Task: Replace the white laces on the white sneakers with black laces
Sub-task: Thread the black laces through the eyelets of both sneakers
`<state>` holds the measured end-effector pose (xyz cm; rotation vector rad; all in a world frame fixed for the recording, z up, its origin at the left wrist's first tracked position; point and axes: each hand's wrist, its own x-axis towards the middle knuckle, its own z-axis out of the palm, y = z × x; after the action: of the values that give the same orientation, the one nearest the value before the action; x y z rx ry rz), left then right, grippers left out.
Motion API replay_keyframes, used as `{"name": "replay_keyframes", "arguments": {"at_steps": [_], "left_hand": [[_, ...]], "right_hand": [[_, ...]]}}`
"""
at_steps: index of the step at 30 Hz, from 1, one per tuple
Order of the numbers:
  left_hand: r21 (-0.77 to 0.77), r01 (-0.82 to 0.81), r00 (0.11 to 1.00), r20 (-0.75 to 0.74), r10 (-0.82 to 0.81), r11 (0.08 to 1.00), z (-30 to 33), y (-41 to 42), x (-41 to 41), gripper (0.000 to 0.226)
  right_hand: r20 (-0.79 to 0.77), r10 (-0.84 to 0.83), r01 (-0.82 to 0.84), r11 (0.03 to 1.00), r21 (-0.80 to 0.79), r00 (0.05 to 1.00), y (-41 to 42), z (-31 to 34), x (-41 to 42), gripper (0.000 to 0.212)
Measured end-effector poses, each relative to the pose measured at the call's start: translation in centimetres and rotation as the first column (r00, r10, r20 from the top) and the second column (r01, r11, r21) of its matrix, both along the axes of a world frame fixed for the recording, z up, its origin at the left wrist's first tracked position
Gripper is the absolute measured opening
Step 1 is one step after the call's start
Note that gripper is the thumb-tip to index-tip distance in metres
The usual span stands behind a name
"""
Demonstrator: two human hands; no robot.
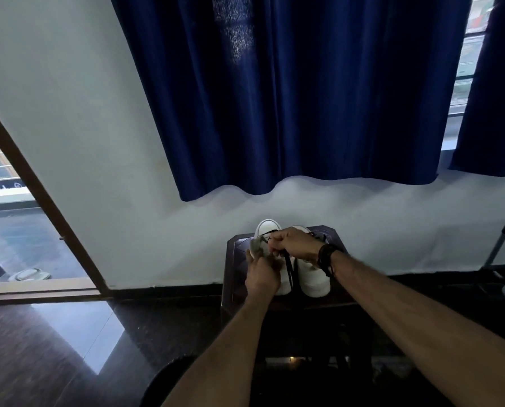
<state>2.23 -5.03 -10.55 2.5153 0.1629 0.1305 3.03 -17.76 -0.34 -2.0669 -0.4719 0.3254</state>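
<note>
Two white sneakers stand side by side on a dark stool (236, 259), toes pointing away from me. The left sneaker (267, 227) has black lace threaded near its front eyelets. My left hand (260, 274) grips the side and tongue area of that sneaker. My right hand (295, 242) is curled above it and pinches the black lace (288, 270), whose loose ends hang down between the two shoes. The right sneaker (314, 277) is partly covered by my right wrist, which wears a dark band.
A white wall and a dark blue curtain (289, 98) are right behind the stool. An open doorway (16, 230) is at the left with sandals outside. The floor (69, 348) is dark and glossy. A dark metal frame (497, 248) stands at the far right.
</note>
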Motion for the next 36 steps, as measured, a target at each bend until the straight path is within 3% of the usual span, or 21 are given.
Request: {"name": "replay_keyframes", "arguments": {"at_steps": [8,13,18,22,25,27,29,32,36], "left_hand": [[-0.049,-0.058,0.998,-0.039,0.056,0.997,2.0,-0.4,-0.7,0.038],[-0.095,-0.083,0.980,-0.186,0.064,0.992,4.6,0.7,-1.0,0.045],[-0.052,-0.020,0.981,-0.195,0.010,0.998,5.3,1.2,-1.4,0.031],[-0.255,-0.043,0.986,-0.169,-0.001,0.966,6.4,1.4,-1.2,0.015],[-0.507,-0.188,0.974,-0.207,0.093,0.841,7.1,1.8,0.1,0.023],[-0.553,-0.260,0.961,-0.226,0.157,0.792,5.6,2.4,2.3,0.045],[-0.557,-0.297,0.952,-0.232,0.198,0.775,4.8,2.6,3.3,0.066],[-0.599,-0.340,0.940,-0.251,0.233,0.725,6.7,2.5,1.9,0.052],[-0.664,-0.366,0.928,-0.204,0.313,0.652,11.2,2.5,0.2,0.037]], "right_hand": [[-0.048,0.028,-0.026,0.998,0.051,0.998,-0.2,0.4,-0.4,0.033],[0.033,0.030,-0.025,0.989,-0.149,0.999,0.1,-0.2,-1.1,0.026],[-0.023,-0.024,0.021,0.991,-0.135,0.999,-0.1,-2.0,-0.8,0.025],[-0.073,-0.110,0.105,0.992,-0.067,0.991,-0.2,-2.6,-0.3,0.025],[-0.121,-0.083,0.075,0.995,-0.067,0.989,0.1,-2.4,-0.6,0.025],[-0.151,-0.072,0.063,0.996,-0.069,0.986,0.3,-2.2,-0.9,0.020],[-0.124,-0.097,0.083,0.989,-0.119,0.988,0.3,-1.8,-0.6,0.019],[-0.068,-0.198,0.177,0.955,-0.237,0.978,-0.7,-0.7,0.4,0.019],[0.320,-0.317,0.434,0.798,-0.419,0.893,-2.4,-0.1,1.1,0.029]]}}
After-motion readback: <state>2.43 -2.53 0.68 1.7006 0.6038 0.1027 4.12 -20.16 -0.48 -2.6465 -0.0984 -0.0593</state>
